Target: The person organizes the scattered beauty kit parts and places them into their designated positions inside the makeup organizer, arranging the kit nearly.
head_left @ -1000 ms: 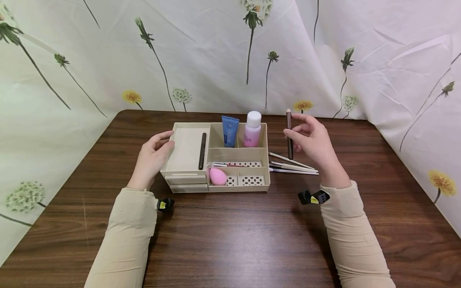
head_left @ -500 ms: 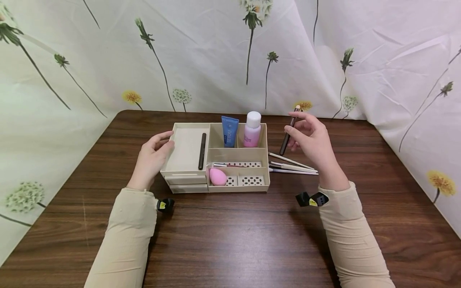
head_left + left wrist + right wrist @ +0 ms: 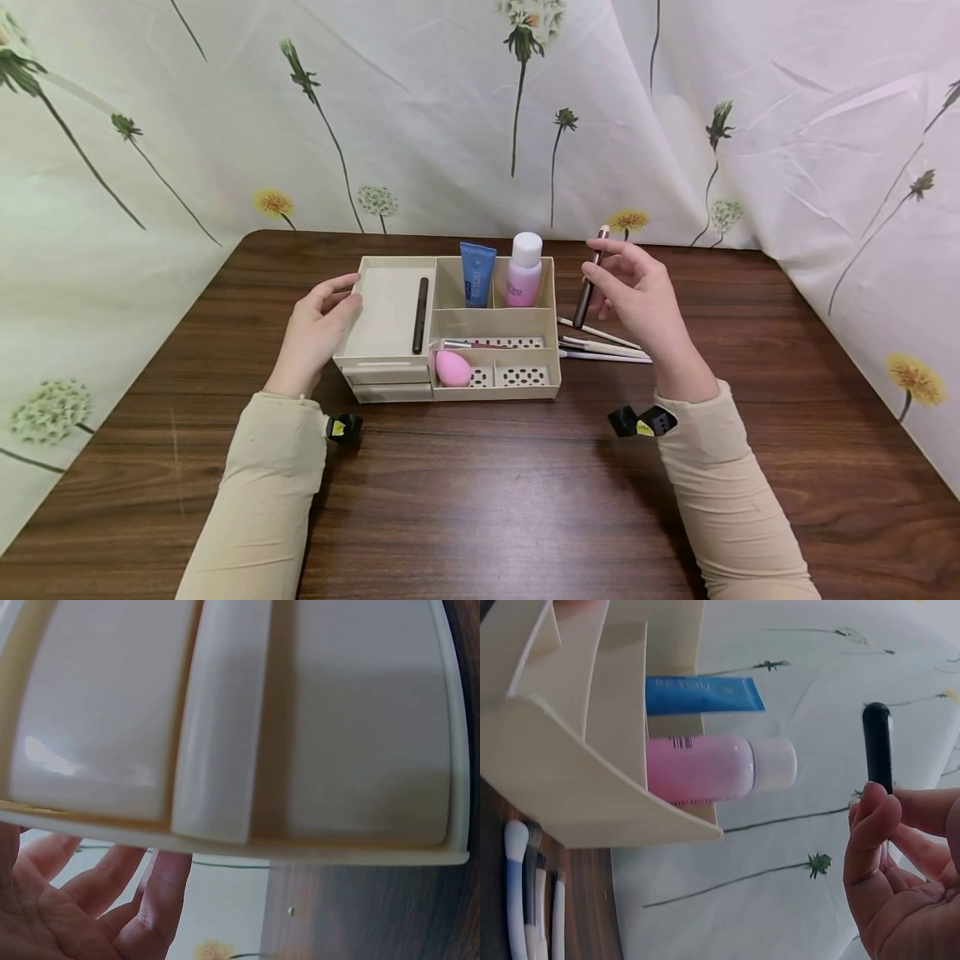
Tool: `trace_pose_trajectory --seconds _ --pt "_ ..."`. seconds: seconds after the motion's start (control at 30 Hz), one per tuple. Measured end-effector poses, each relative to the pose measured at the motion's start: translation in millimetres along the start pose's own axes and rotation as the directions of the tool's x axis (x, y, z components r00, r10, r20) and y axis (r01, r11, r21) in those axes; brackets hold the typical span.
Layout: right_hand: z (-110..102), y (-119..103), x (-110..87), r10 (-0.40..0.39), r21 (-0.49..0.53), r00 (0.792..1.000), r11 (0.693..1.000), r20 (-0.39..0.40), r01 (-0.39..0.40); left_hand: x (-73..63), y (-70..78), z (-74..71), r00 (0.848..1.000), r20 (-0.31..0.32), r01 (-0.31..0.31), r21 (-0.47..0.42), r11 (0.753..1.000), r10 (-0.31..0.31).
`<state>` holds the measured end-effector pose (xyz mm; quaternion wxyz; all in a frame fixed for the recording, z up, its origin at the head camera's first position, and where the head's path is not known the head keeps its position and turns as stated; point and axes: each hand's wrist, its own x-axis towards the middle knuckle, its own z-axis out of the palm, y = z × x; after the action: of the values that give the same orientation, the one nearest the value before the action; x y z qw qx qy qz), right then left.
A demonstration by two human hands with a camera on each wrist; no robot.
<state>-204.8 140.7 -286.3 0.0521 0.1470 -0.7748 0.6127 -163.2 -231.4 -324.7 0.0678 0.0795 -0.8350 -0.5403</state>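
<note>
My left hand (image 3: 313, 335) touches the left side of a cream makeup organizer (image 3: 457, 393) with its fingertips. In the left wrist view, its fingers (image 3: 159, 904) lie beside the drawer fronts (image 3: 360, 750). Right of the organizer, my right hand (image 3: 641, 298) pinches a dark brown makeup pencil (image 3: 584, 302) with a pale upper tip, held tilted above the table. The right wrist view shows its dark rounded end (image 3: 879, 742). A similar dark pencil (image 3: 421, 315) lies on the organizer's flat top.
A blue tube (image 3: 477, 275) and a pink bottle (image 3: 523, 283) stand in the rear compartments. A pink makeup sponge (image 3: 453, 369) sits in front, and one brush (image 3: 468, 344) lies in the middle compartment. Several brushes (image 3: 607, 350) lie on the table, right of the organizer.
The pencil in my right hand has gone from nearly upright to tilted, its top leaning right. That hand has moved slightly left, toward the organizer. My left hand stays in place.
</note>
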Motion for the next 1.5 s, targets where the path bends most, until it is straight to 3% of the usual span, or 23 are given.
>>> trace_pose_trajectory --seconds 0.4,0.77,1.5 --pt "36 -1 -7.4 0.037 -0.109 0.987 0.994 0.154 -0.02 4.1 -2.9 1.0 1.0 0.0 -0.006 0.0 1.0 0.006" --pt "68 -4 -2.6 0.017 -0.011 0.972 1.0 0.235 -0.015 4.7 -2.9 0.8 1.0 0.004 -0.004 -0.001 1.0 0.004" --pt "124 -11 17.7 0.067 -0.01 0.954 0.998 0.293 -0.067 1.6 -2.7 -0.5 1.0 0.006 -0.005 -0.012 1.0 0.005"
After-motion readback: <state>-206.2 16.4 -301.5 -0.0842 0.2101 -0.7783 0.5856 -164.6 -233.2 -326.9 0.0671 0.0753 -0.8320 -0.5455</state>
